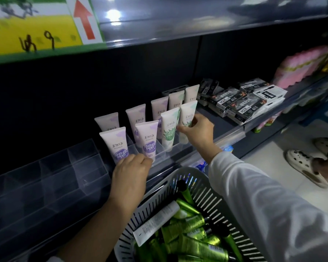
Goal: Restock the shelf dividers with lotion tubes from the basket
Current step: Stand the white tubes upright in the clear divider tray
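Several lotion tubes stand upright in clear acrylic shelf dividers [170, 151]. My right hand [197, 133] pinches the rightmost front tube, white with green print [187, 114]. My left hand [131, 171] rests with curled fingers at the base of a white-and-purple tube [116, 142] in the front row; whether it grips it is unclear. A grey slotted basket [195, 182] at the bottom centre holds several green tubes [195, 224] and a white tube [157, 224].
Clear dividers [55, 176] with no tubes in them extend to the left. Black boxed goods [235, 104] lie to the right on the shelf, pink packs [301, 65] beyond. Another person's feet in pale clogs [307, 167] stand on the floor at right. A price sign [36, 25] hangs above.
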Demonstrator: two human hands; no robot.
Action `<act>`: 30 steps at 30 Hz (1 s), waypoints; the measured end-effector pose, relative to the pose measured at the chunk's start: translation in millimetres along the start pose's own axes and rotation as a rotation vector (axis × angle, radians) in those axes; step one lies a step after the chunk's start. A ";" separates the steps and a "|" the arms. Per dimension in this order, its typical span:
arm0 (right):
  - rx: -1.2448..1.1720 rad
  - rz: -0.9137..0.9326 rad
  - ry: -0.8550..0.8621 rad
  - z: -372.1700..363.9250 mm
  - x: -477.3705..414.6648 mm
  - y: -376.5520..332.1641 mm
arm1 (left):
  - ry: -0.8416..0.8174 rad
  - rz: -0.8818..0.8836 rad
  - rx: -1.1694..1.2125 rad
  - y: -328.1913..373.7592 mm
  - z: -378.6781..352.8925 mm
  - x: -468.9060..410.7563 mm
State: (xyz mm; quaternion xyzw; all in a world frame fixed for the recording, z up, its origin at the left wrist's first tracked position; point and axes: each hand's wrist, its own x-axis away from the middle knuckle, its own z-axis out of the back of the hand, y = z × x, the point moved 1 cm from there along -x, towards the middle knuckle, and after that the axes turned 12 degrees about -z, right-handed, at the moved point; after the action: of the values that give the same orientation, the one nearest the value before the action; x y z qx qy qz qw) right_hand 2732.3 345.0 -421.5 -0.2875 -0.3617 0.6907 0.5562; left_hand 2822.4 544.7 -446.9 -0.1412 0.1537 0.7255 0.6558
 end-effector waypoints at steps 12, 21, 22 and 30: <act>0.011 -0.030 -0.050 3.6 3.2 -2.1 | 0.008 -0.004 0.014 0.5 1.2 1.4; 0.092 -0.063 0.029 17.8 22.6 15.6 | -0.018 -0.038 0.041 1.3 20.7 26.8; 0.054 -0.046 0.039 19.2 31.6 19.2 | -0.016 -0.028 0.059 0.3 22.0 33.0; 0.101 0.074 -0.211 5.1 136.3 63.4 | -0.064 0.018 0.231 11.5 9.6 78.2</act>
State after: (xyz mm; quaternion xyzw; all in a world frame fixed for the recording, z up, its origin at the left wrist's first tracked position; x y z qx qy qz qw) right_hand 2663.3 469.5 -469.8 -0.1978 -0.3724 0.7545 0.5029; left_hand 2803.2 618.6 -469.6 -0.0400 0.2166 0.7129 0.6657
